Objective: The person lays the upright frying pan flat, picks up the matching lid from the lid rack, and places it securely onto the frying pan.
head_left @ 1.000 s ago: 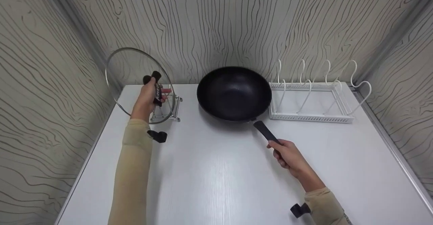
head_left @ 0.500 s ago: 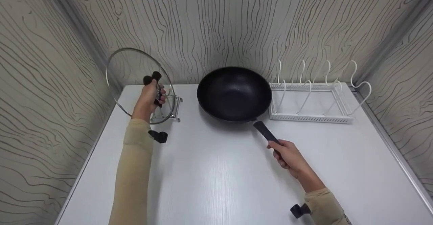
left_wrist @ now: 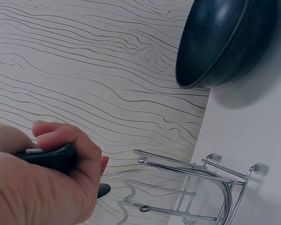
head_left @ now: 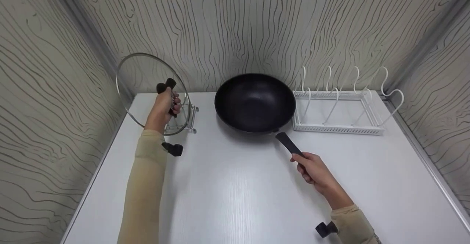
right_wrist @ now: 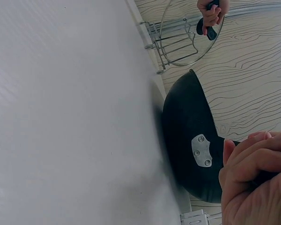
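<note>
Two hands busy: your left hand [head_left: 161,104] has its fingers curled snugly round the black plastic handle [head_left: 170,83] of a round clear-glass lid with a thin metal rim [head_left: 141,54], leaving no real gap. Your right hand [head_left: 311,167] wraps the long black handle [head_left: 288,143] of a deep, round black wok [head_left: 255,102], thumb along the top, also fully closed round it. The lid stands on edge, its lower rim seemingly between the wires of a small silver wire rack [left_wrist: 225,176]; likely the wires brace it and your left grip steadies it upright. The wok is at the middle of the white table [head_left: 227,185], near the back, mouth up, its handle slanting towards you and to the right, which probably suits a right-hand hold. Can't tell if its base touches the table. Just beside the wok's right edge is a rectangular white rack with curved wire dividers [head_left: 339,128]; contact unclear. Behind everything, a pale wall with dark wood-grain lines [head_left: 257,24].
</note>
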The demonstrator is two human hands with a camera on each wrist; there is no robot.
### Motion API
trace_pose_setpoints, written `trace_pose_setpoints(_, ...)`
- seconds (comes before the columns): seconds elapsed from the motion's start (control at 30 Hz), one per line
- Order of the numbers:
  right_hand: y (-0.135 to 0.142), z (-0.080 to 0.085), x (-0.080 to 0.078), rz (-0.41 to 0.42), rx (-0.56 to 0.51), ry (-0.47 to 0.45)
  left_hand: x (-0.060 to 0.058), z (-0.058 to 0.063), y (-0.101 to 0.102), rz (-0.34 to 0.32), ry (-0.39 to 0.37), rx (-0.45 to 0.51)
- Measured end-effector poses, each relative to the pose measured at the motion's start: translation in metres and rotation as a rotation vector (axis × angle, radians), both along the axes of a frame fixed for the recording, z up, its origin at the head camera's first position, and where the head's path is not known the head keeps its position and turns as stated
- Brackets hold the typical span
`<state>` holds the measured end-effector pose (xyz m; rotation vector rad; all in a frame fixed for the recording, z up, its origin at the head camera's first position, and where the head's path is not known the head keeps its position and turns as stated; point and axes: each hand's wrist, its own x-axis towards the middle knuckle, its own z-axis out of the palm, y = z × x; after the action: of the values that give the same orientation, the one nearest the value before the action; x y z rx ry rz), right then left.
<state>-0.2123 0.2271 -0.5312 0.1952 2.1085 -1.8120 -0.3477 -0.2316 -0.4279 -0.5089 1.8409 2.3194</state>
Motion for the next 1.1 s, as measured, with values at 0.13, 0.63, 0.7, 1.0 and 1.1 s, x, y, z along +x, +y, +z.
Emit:
trace_pose_setpoints(0.13,0.000,-0.001,0.000,0.002,-0.011,0.001,0.001,0.000,-0.001,-0.005,0.003,-0.008)
trace_pose_setpoints(0.63,0.000,-0.001,0.000,0.015,-0.014,0.007,0.005,0.002,-0.004,-0.043,0.003,-0.060)
trace_pose_setpoints(0.7,0.000,-0.001,-0.001,0.019,-0.011,0.012,0.006,0.004,-0.005,-0.050,0.009,-0.077)
trace_pose_setpoints(1.0,-0.001,-0.002,-0.001,0.008,0.000,0.007,0.011,0.014,-0.006,-0.065,0.036,-0.093)
trace_pose_setpoints(1.1,-0.001,-0.002,-0.001,0.005,0.005,0.009,0.013,0.017,-0.006,-0.067,0.039,-0.096)
